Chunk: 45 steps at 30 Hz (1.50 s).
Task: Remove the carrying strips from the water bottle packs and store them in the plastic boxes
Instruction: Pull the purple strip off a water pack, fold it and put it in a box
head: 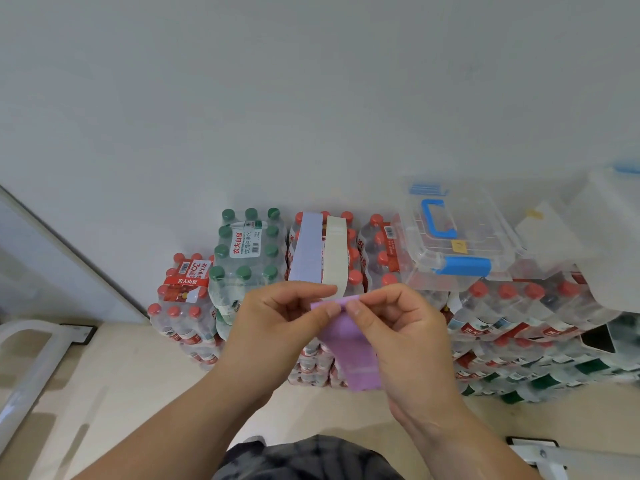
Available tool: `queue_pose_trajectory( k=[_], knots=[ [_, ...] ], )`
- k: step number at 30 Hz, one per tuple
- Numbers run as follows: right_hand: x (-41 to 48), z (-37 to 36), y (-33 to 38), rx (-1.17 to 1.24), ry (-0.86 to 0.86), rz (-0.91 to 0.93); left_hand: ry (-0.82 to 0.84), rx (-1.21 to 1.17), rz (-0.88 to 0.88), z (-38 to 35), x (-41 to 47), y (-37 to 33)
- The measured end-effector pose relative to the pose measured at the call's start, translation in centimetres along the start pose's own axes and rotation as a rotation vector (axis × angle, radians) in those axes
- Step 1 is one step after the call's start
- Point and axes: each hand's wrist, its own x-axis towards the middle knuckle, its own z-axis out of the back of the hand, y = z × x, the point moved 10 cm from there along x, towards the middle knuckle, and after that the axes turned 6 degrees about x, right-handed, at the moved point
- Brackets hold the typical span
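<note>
Working L to R: a low red-cap pack [183, 289] stands on the floor [121, 375] at its far edge, against the wall [311, 98]. Just beside it is a taller stack topped by the green-cap pack [247, 251]. Next is the centre pack [355, 277], red caps, w/ two strips lying over its top side by side: a pale blue strip [306, 251] and a cream strip [335, 251].

In front of that pack our left hand [277, 317] and right hand [405, 327] meet on the purple strip [349, 348]. Left fingers [325, 311]: thumb & forefinger pinched on the strip's top edge, the rest loosely curled. Right fingers [356, 308]: same pinch on the same edge, tips nearly touching the left ones. The strip hangs down btw our hands. We can't tell whether its lower end is attached to anything.

Handling, our guess: v. light, thin & limp, since it drapes under its own weight. A two-finger pinch is plenty, no force needed. Prob. sticky on one face or at the ends, so it may cling to skin or fold onto itself. Best held by the edge or end, as now, not mid-length. It's not fragile, but could stretch or tear if yanked.

Far R: a clear plastic box [460, 237] w/ blue handle & latch sits atop the right-hand packs [519, 306], lid seemingly on. The strip belongs there, so the lid likely needs opening first.
</note>
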Motion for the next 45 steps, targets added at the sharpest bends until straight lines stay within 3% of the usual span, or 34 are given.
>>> queue_pose_trajectory(
  k=[18, 34, 45],
  knots=[
    [3.4, -0.3, -1.8, 0.031, -0.065, -0.076, 0.087, -0.072, 0.053, -0.7, 5.1, 1.5],
    [10.4, -4.4, -0.9, -0.213, -0.104, -0.042, 0.27, -0.093, 0.029, 1.0, 14.7, 0.7],
    [13.3, -6.4, -1.6, -0.232, -0.136, -0.059, 0.273, -0.069, -0.02, 2.9, 18.9, 0.8]
  ],
)
